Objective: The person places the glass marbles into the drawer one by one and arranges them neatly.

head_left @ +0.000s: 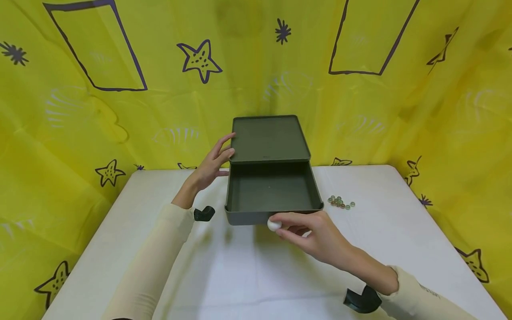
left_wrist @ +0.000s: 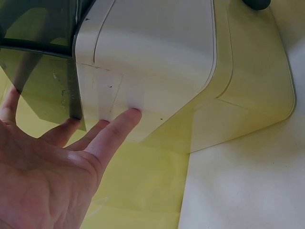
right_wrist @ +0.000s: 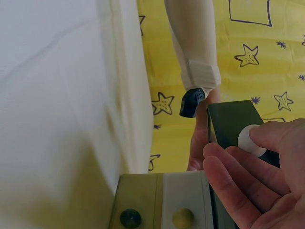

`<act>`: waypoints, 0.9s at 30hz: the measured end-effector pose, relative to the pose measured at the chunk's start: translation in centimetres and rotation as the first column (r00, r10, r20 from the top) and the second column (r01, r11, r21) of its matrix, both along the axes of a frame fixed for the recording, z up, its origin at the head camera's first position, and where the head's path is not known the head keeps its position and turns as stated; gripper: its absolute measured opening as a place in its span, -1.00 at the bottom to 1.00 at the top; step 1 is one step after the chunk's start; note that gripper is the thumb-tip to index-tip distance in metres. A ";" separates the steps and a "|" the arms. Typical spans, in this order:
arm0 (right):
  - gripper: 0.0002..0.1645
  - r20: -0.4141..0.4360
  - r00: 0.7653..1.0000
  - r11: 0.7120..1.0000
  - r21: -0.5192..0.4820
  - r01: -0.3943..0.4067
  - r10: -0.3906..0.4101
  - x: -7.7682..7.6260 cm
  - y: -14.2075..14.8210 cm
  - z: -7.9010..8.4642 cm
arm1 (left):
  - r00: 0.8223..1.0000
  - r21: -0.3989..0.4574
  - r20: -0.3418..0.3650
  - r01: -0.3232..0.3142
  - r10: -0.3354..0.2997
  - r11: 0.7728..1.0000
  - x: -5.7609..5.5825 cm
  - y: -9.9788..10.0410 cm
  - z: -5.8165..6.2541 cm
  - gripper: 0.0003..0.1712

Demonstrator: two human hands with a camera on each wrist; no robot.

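A small chest of stacked drawers stands at the table's far side, with a dark green top panel point(head_left: 270, 138). Its dark green top drawer point(head_left: 276, 189) is pulled out toward me, so the inside shows. My right hand point(head_left: 320, 233) pinches the round white knob point(right_wrist: 249, 140) on that drawer's front between thumb and fingers. Against the chest's left side my left hand point(head_left: 208, 169) rests with fingers spread; in the left wrist view its fingertips touch the green and white side walls. Below the green drawer are a white drawer point(right_wrist: 186, 191) and an olive-yellow one point(right_wrist: 138, 191).
Several small glass marbles point(head_left: 340, 202) lie in a cluster on the white tabletop point(head_left: 360, 240), right of the chest. A yellow curtain point(head_left: 240, 98) with drawn stars and shells hangs behind and at both sides. The lower drawers carry a yellow knob point(right_wrist: 183, 218) and a dark green knob point(right_wrist: 130, 218).
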State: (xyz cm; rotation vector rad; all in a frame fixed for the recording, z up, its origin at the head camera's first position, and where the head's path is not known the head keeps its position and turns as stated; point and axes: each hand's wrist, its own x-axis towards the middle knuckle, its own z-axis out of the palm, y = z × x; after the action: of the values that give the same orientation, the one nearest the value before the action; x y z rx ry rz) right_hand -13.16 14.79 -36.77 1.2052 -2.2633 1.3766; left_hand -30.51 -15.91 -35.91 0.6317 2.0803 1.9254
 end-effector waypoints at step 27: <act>-0.42 0.009 0.993 0.986 0.114 -0.121 0.121 0.7 1.4 1.3 | 1.000 -0.002 -0.002 -0.014 0.014 1.000 0.1 0.1 0.1 -0.35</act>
State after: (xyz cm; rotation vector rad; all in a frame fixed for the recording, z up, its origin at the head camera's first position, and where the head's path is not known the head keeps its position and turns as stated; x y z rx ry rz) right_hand -12.49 16.18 -35.51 1.3989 -2.3340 1.3043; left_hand -30.39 -15.80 -35.86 0.6212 2.0926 1.9308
